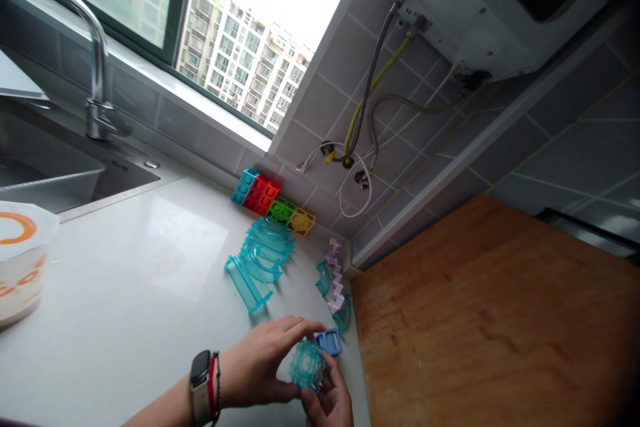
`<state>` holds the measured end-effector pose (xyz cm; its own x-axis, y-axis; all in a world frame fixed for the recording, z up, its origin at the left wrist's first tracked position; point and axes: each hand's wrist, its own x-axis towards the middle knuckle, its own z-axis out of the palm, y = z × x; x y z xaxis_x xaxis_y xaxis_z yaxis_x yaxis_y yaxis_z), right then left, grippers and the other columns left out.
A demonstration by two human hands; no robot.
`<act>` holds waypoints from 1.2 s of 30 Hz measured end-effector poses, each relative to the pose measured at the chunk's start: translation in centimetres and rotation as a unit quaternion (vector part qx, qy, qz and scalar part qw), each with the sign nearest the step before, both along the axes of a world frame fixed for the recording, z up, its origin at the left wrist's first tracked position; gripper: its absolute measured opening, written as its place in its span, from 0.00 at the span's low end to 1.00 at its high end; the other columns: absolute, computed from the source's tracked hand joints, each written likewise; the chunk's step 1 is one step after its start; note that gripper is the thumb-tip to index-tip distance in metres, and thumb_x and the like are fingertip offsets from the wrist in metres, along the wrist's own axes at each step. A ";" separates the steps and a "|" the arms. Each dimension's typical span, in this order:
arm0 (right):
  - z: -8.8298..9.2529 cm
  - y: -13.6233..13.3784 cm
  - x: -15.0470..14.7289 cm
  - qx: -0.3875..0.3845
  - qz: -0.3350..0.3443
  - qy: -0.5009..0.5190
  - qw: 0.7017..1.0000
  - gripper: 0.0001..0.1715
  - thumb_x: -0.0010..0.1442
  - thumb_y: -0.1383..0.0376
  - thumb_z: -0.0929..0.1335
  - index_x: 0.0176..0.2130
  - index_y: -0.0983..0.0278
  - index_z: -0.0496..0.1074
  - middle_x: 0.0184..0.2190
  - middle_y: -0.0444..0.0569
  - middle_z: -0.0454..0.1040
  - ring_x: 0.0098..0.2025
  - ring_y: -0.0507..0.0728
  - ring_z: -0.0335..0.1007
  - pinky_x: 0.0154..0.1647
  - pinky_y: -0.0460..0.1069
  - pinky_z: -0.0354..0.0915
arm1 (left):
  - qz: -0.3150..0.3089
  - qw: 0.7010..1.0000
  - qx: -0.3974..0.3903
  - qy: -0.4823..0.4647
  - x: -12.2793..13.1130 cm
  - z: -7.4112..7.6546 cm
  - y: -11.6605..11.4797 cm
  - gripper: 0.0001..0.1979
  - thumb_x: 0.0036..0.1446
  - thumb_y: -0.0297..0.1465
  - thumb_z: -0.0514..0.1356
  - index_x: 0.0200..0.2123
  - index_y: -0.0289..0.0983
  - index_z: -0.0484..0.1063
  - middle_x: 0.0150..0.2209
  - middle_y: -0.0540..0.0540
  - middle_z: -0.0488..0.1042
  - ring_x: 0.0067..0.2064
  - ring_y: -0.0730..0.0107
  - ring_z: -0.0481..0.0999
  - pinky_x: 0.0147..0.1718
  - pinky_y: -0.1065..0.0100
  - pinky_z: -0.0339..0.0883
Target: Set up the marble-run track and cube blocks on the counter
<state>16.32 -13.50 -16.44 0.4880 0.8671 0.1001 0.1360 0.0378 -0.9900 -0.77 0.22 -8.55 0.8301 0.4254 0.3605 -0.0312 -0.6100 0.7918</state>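
A clear teal plastic toy piece (307, 365) with a ribbed, many-edged shape is between my two hands, low in the view. My left hand (260, 360) reaches in from the left and curls around it, thumb below and fingers above. From the lower right, the fingers and thumb of my right hand (334, 395) grip its other side. Just past my fingertips is a small blue block (329, 341); whether a finger touches it I cannot tell. More clear teal track pieces (250, 283) lie on the white counter (140, 320), beyond my left hand.
Coloured blocks (265, 193) line the wall. A lilac zigzag piece (336, 277) and curved teal pieces (324, 279) lie near a wooden board (500, 327) at right. At left are a paper tub (20, 280), a sink (85, 177) and a faucet (97, 73).
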 end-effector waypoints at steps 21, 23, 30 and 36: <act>0.4 1.1 -1.3 -0.100 -0.023 0.141 0.985 0.35 0.48 0.35 0.76 0.28 0.62 0.69 0.11 0.35 0.60 0.10 0.44 0.47 0.11 0.41 0.47 | -0.017 0.999 0.032 -0.005 0.7 -1.8 -0.1 0.53 0.44 0.21 0.66 0.71 0.54 0.52 0.61 0.46 0.75 0.58 0.52 0.77 0.58 0.55 0.71; 0.4 1.1 -1.3 -0.101 -0.013 0.135 0.986 0.36 0.49 0.35 0.76 0.25 0.61 0.65 0.11 0.35 0.60 0.10 0.44 0.46 0.11 0.41 0.47 | -0.016 0.999 0.036 0.009 0.6 -1.4 0.0 0.49 0.44 0.22 0.67 0.68 0.53 0.58 0.59 0.46 0.75 0.56 0.52 0.78 0.56 0.55 0.72; 1.0 1.0 -1.0 -0.112 0.000 0.124 0.986 0.37 0.48 0.33 0.74 0.26 0.61 0.67 0.12 0.36 0.61 0.11 0.46 0.52 0.11 0.41 0.49 | -0.008 1.000 0.014 0.007 0.1 -1.2 0.4 0.44 0.48 0.27 0.73 0.66 0.55 0.62 0.58 0.48 0.75 0.55 0.53 0.77 0.54 0.57 0.71; 1.4 0.9 -0.6 -0.114 0.000 0.146 0.983 0.38 0.48 0.32 0.74 0.27 0.61 0.66 0.14 0.36 0.63 0.12 0.47 0.57 0.11 0.40 0.53 | 0.022 0.997 -0.061 0.039 0.2 -2.1 0.5 0.53 0.48 0.26 0.76 0.71 0.55 0.54 0.63 0.45 0.70 0.60 0.54 0.74 0.60 0.57 0.67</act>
